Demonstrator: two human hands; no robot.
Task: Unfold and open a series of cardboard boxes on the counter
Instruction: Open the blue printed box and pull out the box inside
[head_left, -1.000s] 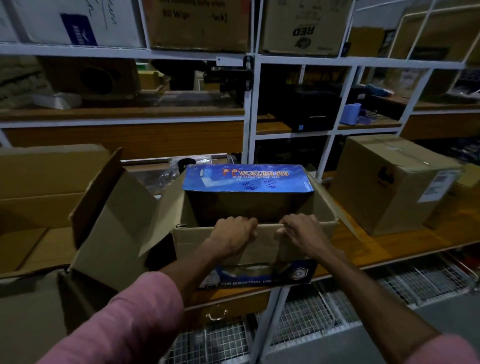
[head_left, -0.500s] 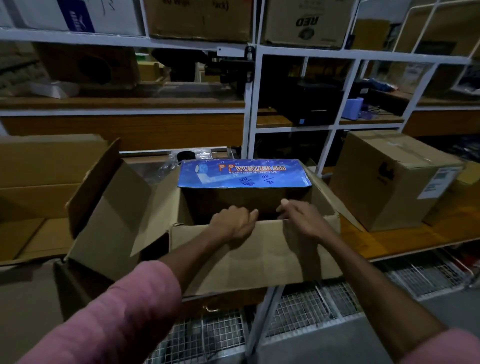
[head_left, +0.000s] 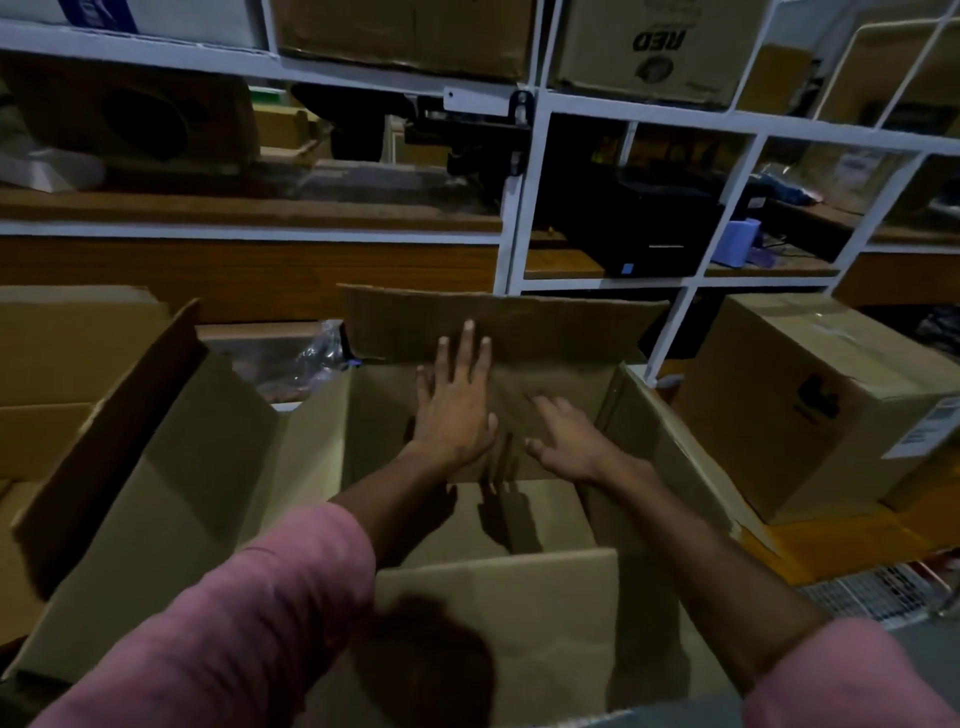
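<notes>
Open cardboard box: on the counter right in front of you, flaps spread, far flap standing up. Your left hand: flat, fingers straight, pressing the far inner wall near that flap, holding nothing. Your right hand: just beside it inside the box, fingers loosely spread on the same wall, holding nothing. Sealed box: on the counter to the right. Second opened box: left.

Dim, warm light is leaving the whole scene murky and grainy, with the shelf recesses sinking into near black. The hands are casting soft shadows onto the cardboard box below, and wide-angle distortion is bowing the white shelf frame near the edges.
</notes>
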